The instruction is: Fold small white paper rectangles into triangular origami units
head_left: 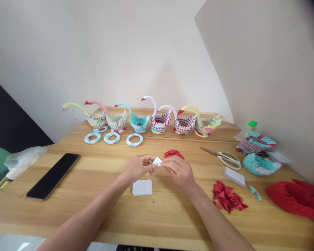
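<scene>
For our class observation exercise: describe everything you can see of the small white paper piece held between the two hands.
The small white paper piece looks like thin plain paper folded into a pointed, roughly triangular shape. It is held above the wooden table, pinched on one side by the fingertips of the left hand and on the other by the right hand. Its creases are too small to make out. It touches nothing else.

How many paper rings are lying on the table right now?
3 paper rings in a row before the swans: left, middle, right. None looks hidden.
</scene>
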The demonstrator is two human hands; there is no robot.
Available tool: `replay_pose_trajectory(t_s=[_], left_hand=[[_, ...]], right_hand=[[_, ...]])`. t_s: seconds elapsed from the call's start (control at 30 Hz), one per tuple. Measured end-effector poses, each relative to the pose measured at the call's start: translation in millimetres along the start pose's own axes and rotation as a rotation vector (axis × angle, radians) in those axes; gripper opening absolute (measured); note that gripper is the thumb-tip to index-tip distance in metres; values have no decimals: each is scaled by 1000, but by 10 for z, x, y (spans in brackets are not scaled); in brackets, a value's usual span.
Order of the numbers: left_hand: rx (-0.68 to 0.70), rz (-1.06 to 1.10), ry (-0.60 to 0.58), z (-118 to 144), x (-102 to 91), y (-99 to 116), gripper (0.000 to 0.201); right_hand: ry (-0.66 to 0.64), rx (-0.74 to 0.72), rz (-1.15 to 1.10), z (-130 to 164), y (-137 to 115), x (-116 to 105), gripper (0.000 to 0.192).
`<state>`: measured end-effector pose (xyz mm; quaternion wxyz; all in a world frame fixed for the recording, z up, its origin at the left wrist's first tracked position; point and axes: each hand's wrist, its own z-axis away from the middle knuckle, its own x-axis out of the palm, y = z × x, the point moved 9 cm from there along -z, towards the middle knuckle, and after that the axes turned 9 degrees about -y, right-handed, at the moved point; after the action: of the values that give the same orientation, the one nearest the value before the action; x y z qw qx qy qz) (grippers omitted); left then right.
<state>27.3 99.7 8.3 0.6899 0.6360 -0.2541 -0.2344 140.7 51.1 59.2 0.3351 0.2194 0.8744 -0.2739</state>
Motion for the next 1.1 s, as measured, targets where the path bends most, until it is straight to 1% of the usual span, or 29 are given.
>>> replay_pose_trajectory(t_s=[0.2, 0.27, 0.37, 0.43, 0.5, 0.57, 0.63, 0.7, 0.77, 0.83, 0.93, 1.1], left_hand=[[-2, -128, 37, 17, -39, -1, 13], [-4, -145, 13, 39, -10, 32, 12], [-13, -130, -82, 63, 77, 70, 18], [-4, -112, -90, 68, 74, 76, 25], [13, -89, -68, 60, 41, 59, 30], [24, -49, -42, 48, 12, 27, 31], [38, 12, -17, 40, -4, 11, 31], [50, 84, 7, 40, -6, 14, 31], [53, 152, 24, 42, 4, 18, 30], [55, 201, 26, 39, 25, 15, 30], [72, 215, 23, 25, 45, 3, 29], [82, 191, 58, 14, 35, -30, 29]], right_hand=[[-7, 10, -18, 5, 13, 11, 19], [-16, 19, -31, 18, 25, 25, 20], [-30, 36, -55, 32, 37, 50, 19], [-37, 39, -93, 31, 30, 69, 19], [-46, 50, -154, 23, 23, 99, 18], [-17, 138, -252, 24, 88, 117, 15], [56, 328, -420, 72, 263, 147, 13], [96, 528, -641, 159, 443, 262, 17], [62, 642, -853, 213, 522, 432, 20], [15, 684, -1018, 229, 522, 566, 22], [6, 703, -1170, 228, 487, 649, 26], [30, 707, -1213, 223, 465, 638, 30]])
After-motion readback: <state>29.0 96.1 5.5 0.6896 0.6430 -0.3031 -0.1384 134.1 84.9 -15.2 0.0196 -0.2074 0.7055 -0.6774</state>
